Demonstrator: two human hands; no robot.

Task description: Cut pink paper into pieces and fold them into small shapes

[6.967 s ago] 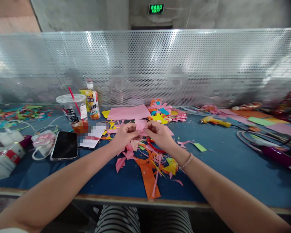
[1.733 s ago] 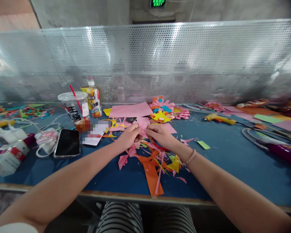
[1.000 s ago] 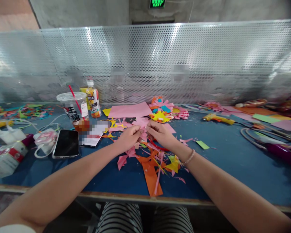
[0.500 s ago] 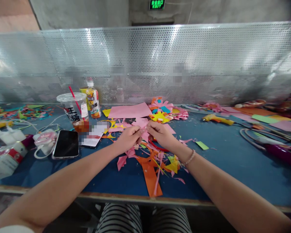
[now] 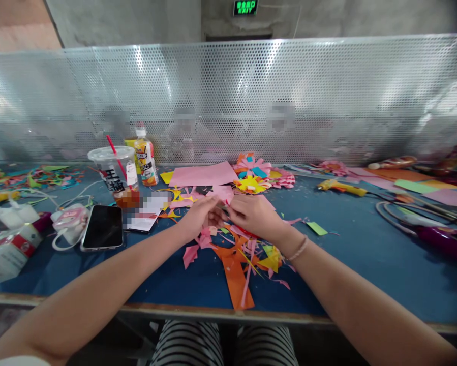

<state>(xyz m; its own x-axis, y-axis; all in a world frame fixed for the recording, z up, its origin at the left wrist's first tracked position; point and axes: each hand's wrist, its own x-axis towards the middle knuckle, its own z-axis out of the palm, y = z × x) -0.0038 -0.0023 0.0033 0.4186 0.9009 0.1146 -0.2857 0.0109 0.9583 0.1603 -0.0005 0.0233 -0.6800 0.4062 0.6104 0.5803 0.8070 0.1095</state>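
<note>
Pink paper, a small piece (image 5: 222,192), sits at your fingertips, above the middle of the blue table (image 5: 167,284). Your left hand (image 5: 201,218) pinches its lower left edge, fingers curled under, grip narrow. Your right hand (image 5: 256,216) meets it from the other side, back of the hand up, fingers closed in on the paper's lower right. Fingertips of both hands nearly touching. A speck of red shows between them; too small to tell what it is. Bead bracelet (image 5: 299,249) on your right wrist.

Below your right palm, a red object (image 5: 248,233), mostly hidden. Toward you from there, a litter of cuttings: pink scraps (image 5: 190,255) on the left, a yellow scrap (image 5: 273,262) on the right, an orange strip (image 5: 237,282) reaching down near the table's front edge.

Beyond your hands, a large pink sheet (image 5: 203,174) lies flat. Right of it, a yellow paper flower (image 5: 250,184) in front of pink ones.

Farther out, left: black-screened phone (image 5: 102,227), lidded cup (image 5: 112,173) with a red straw, bottle (image 5: 146,161) just beside it. Right: green slip (image 5: 316,228), then a yellow glue gun (image 5: 340,188) on its side. Perforated metal screen (image 5: 327,91) along the back.
</note>
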